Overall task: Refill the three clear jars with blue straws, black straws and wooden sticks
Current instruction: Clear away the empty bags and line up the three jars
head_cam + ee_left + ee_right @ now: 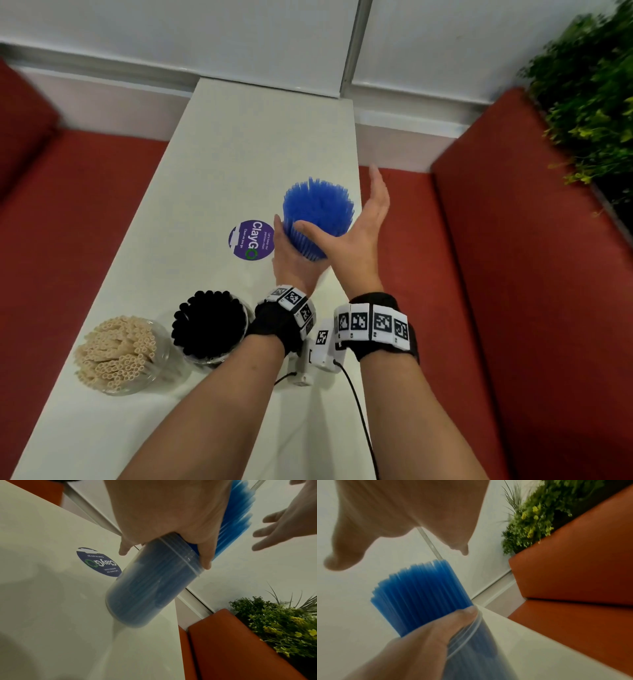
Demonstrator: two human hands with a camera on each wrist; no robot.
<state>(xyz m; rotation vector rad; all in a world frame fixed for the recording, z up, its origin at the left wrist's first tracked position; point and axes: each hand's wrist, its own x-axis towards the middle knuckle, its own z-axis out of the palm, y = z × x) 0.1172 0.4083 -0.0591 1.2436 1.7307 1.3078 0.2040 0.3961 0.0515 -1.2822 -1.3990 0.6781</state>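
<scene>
My left hand [291,255] grips a clear jar [150,582] at its rim; the jar is packed with blue straws [318,205] and is tilted above the white table [239,147]. Its thumb [445,626] presses on the rim where the straws [419,595] stick out. My right hand [366,219] is open just right of the straw tops, fingers straight, holding nothing, and its spread fingers [281,526] also show in the left wrist view. A jar of black straws [210,325] and a jar of pale wooden sticks [120,353] stand full at the near left.
A round purple sticker [251,240] lies on the table beside the held jar. Red bench seats [513,274] flank the narrow table on both sides. A green plant [589,85] stands at the back right. A white wall closes off the table's far end.
</scene>
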